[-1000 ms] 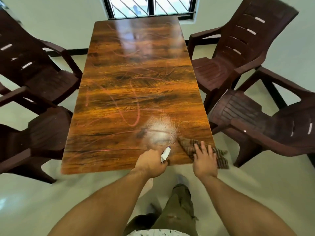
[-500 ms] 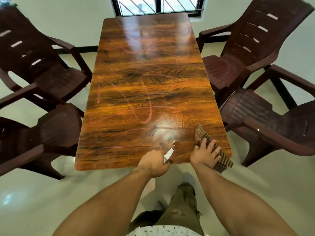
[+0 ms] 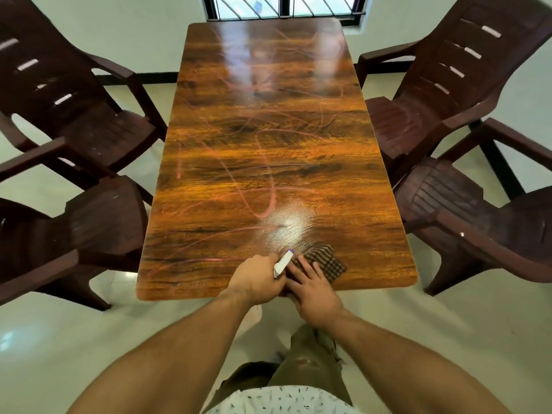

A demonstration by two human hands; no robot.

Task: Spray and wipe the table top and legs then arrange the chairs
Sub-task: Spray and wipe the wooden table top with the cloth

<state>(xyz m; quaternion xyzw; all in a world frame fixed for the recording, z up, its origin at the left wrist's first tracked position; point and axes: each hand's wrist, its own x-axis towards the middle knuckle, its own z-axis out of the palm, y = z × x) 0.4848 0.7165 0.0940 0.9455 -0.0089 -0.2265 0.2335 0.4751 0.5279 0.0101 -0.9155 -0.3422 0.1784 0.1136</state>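
A long glossy wood-grain table top (image 3: 268,150) runs away from me, marked with pink scribbles and a wet sheen near its front. My left hand (image 3: 257,279) grips a white spray bottle (image 3: 283,262) at the near edge; only the nozzle shows above the fist. Right beside it, my right hand (image 3: 313,289) lies with straight fingers on a brown checked cloth (image 3: 327,261), pressing it on the table just right of the nozzle. The table legs are hidden under the top.
Dark brown plastic armchairs flank the table: two on the left (image 3: 83,115) (image 3: 74,231) and two on the right (image 3: 442,94) (image 3: 478,222). A barred window (image 3: 283,7) sits behind the far end. Pale glossy floor lies around me.
My right hand slid the cloth left from the table's near right corner to beside the spray nozzle. The left hand stayed at the near edge with the bottle.
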